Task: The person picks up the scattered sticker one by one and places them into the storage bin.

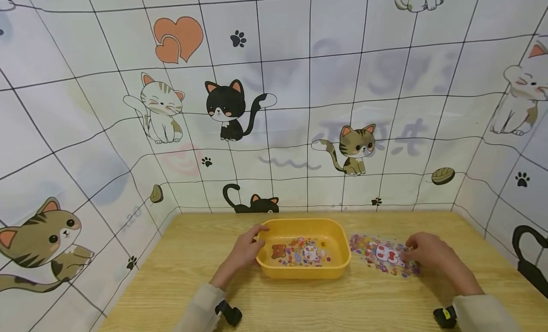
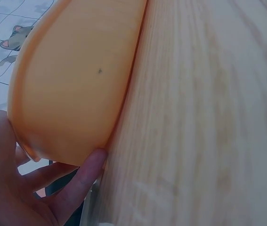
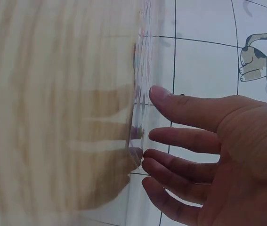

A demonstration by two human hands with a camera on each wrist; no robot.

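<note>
A yellow plastic basin point(image 1: 303, 273) stands on the table, with a white animal face point(image 1: 310, 253), a brown bear point(image 1: 278, 251) and many small colourful shapes on its floor. My left hand point(image 1: 247, 248) grips the basin's left end, thumb and fingers on either side of the rim; the left wrist view shows fingers against its outer wall point(image 2: 81, 84). To the basin's right lies a thin clear plastic sheet point(image 1: 385, 253) covered in colourful print, with a white animal face and red bow. My right hand point(image 1: 428, 250) hovers at its right end, fingers loosely extended, fingertips point(image 3: 156, 94) right beside the sheet.
The light wood table point(image 1: 205, 256) meets a wall covering point(image 1: 291, 132) with cat drawings and black grid lines at the back and both sides. Black wrist devices point(image 1: 229, 314) sit on both forearms.
</note>
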